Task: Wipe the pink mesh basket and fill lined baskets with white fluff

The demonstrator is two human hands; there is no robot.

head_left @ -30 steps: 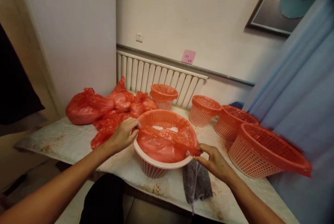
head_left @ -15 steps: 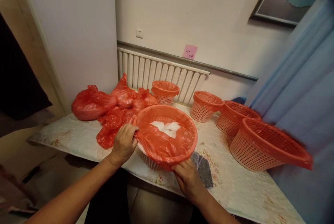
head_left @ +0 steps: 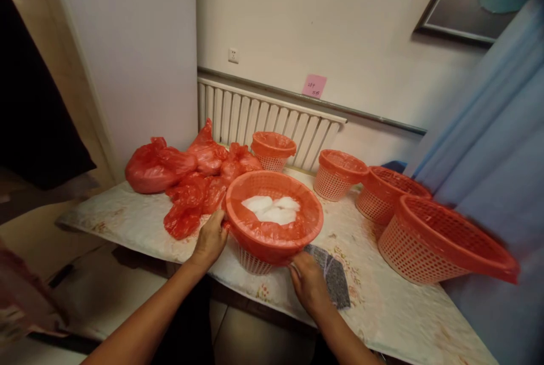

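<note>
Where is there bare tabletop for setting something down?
Bare tabletop shows between the grey cloth and the large right-hand basket, and at the left end, in front of the red bags. It is crowded between those bags and the front basket, and along the right-hand row of baskets.

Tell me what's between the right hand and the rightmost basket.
In the head view, a grey cloth lies beside the right hand, then floral tablecloth up to the basket.

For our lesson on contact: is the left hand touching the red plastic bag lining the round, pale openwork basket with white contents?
Touching. The head view shows the left hand with its fingertips on the red plastic bag, left of the basket.
</note>
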